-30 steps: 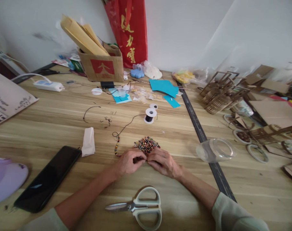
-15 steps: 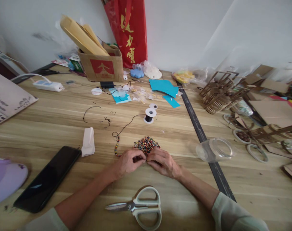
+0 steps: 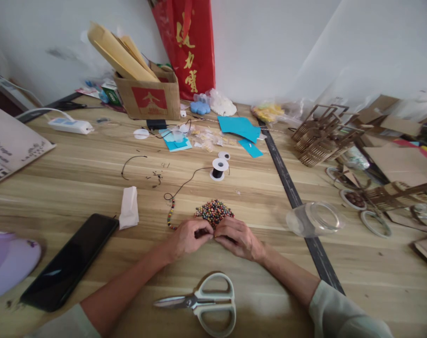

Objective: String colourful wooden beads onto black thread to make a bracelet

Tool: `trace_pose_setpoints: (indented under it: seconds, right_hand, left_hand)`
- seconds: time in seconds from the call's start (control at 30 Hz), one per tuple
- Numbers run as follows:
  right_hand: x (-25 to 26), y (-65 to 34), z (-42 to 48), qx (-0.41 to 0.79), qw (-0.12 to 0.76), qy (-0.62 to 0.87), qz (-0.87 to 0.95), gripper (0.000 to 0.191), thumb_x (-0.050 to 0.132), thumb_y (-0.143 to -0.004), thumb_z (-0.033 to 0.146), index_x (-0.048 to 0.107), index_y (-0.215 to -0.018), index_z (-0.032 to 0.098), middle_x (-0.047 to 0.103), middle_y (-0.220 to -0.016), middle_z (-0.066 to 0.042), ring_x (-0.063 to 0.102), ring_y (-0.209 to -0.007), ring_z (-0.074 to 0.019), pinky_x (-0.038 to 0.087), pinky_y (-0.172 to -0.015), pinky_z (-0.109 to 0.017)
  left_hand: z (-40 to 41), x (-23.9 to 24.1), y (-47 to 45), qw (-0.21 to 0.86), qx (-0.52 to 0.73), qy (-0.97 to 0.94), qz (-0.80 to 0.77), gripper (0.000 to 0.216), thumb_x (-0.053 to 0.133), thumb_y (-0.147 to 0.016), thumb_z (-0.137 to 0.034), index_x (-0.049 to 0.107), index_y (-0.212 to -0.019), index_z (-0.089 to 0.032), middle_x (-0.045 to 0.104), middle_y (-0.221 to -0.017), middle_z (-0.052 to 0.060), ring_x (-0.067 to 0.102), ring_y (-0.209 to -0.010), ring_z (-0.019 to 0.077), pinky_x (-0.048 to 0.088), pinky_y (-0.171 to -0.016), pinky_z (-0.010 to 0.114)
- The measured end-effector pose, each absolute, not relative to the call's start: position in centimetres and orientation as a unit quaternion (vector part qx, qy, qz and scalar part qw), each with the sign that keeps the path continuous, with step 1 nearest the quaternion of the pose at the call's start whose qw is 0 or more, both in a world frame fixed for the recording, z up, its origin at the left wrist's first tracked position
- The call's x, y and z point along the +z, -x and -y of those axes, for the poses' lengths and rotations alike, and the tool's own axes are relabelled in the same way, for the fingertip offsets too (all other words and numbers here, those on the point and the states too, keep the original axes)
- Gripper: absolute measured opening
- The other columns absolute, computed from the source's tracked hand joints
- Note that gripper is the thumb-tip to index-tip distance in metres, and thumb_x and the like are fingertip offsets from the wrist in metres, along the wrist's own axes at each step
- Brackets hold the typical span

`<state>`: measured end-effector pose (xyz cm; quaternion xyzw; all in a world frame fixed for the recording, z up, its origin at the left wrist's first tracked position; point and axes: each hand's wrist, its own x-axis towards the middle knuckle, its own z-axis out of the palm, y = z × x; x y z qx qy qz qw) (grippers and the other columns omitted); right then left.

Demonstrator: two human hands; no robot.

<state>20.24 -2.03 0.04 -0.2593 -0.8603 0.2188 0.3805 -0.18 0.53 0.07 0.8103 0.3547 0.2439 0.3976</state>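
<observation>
A cord strung with coloured beads runs under my left hand. Thumb and forefinger of that hand are pinched together on the cord's end. My right hand pinches right against the left fingertips, and whatever it holds is too small to make out. Just beyond both hands lies a heap of small multicoloured beads, partly hidden by the fingers. Black cord loops back from the strung beads to a white spool. Scissors with pale handles lie in front of me, below the hands.
At the left are a black phone and a folded white paper. A clear plastic jar lies on its side at the right. Farther back stand a cardboard box, blue cards and small woven baskets.
Hardly anything differs. My right fingertips have shifted very slightly left against the left ones; the beads, spool and scissors are where they were.
</observation>
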Motion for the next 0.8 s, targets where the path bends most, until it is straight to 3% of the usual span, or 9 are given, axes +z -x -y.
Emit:
trace_pose_setpoints:
  seconds: [0.8]
  right_hand:
    - [0.22,-20.37,2.05,0.204,0.370,0.270,0.865,0.016,0.051,-0.098,0.024,0.063,-0.094,0.014,0.065,-0.084,-0.009,0.058,-0.078,-0.0167,0.050,-0.070,-0.029]
  left_hand:
    - [-0.34,0.12,0.14,0.462,0.266,-0.774,-0.343,0.009,0.061,-0.075,-0.009,0.063,-0.080,-0.016,0.067,-0.073,0.000,0.060,-0.066,0.0122,0.048,-0.065,0.021]
